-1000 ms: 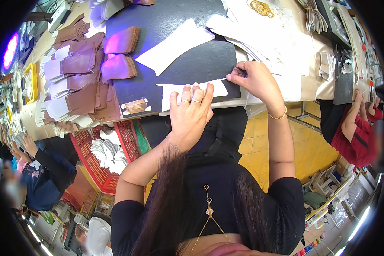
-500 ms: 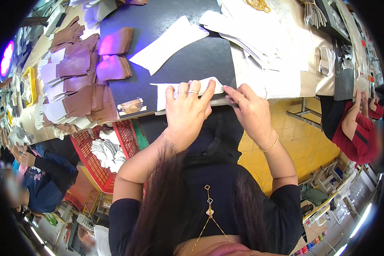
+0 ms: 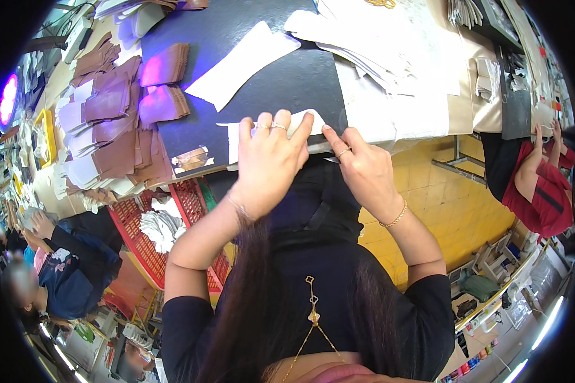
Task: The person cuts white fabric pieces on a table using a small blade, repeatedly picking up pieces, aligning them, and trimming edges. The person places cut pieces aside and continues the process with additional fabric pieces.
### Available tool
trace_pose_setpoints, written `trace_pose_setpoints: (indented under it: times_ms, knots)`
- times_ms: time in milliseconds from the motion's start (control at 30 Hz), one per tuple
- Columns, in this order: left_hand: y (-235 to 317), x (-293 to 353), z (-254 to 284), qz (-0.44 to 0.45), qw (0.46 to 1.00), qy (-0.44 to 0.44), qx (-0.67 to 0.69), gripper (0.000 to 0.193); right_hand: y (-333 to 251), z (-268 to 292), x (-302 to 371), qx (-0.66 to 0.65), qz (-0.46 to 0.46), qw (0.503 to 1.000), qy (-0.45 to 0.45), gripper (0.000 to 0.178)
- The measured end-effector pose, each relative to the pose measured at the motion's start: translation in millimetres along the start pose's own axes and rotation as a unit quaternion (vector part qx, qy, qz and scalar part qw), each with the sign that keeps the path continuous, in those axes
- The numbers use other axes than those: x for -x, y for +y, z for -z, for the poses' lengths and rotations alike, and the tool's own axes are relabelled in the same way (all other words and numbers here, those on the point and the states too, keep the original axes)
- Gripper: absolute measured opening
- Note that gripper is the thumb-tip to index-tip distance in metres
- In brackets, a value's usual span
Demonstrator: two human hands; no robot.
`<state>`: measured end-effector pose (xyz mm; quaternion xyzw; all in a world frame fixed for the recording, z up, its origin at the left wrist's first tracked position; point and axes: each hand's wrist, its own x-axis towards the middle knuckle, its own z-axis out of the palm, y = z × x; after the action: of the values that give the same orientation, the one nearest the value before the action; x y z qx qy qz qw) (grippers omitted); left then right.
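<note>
Near the front edge of the black work surface [image 3: 281,76] lies a white folded piece [image 3: 310,119] of sheet material, partly hidden by my left hand [image 3: 271,153]. That hand's fingers are spread and press down on the piece. My right hand [image 3: 363,165] is just to the right, its fingers closed in a pinch by the piece's right end. A thin pointed metal blade [image 3: 331,159] sticks out from under those fingers; the rest of it is hidden in the hand. Beyond my hands lies another white flared piece [image 3: 243,67].
Stacks of brown and white cut pieces [image 3: 108,102] cover the left of the table, beside two small brown stacks [image 3: 164,103]. White layered pieces [image 3: 370,57] lie at far right. A red basket [image 3: 131,220] with white pieces stands below left. Other people sit at both sides.
My right hand has shifted slightly left and down, and the blade tip now shows below its fingers. My left hand stays pressed on the white piece. The view has shifted slightly.
</note>
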<state>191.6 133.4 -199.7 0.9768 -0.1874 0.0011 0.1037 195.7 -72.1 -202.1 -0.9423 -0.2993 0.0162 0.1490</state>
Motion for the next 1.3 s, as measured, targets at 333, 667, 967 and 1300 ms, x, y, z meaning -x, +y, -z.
trace_pose_setpoints:
  times_ms: [333, 667, 967, 1300]
  knots:
    - [-44, -14, 0, -0.079, 0.996, -0.020, 0.046, 0.041, 15, 9, -40, 0.056, 0.069, 0.996, -0.012, 0.045]
    - [-68, -3, 6, -0.055, 0.988, 0.036, 0.139, 0.028, 53, 10, -120, 0.091, 0.306, 0.947, -0.029, 0.031]
    - [-74, -1, -18, -0.162, 0.979, 0.091, 0.081, 0.037, 29, 7, -91, -0.140, 0.007, 0.989, -0.045, 0.028]
    - [-60, 5, -23, -0.094, 0.986, 0.107, 0.089, 0.036, -13, -9, -57, -0.213, -0.126, 0.968, 0.041, 0.019]
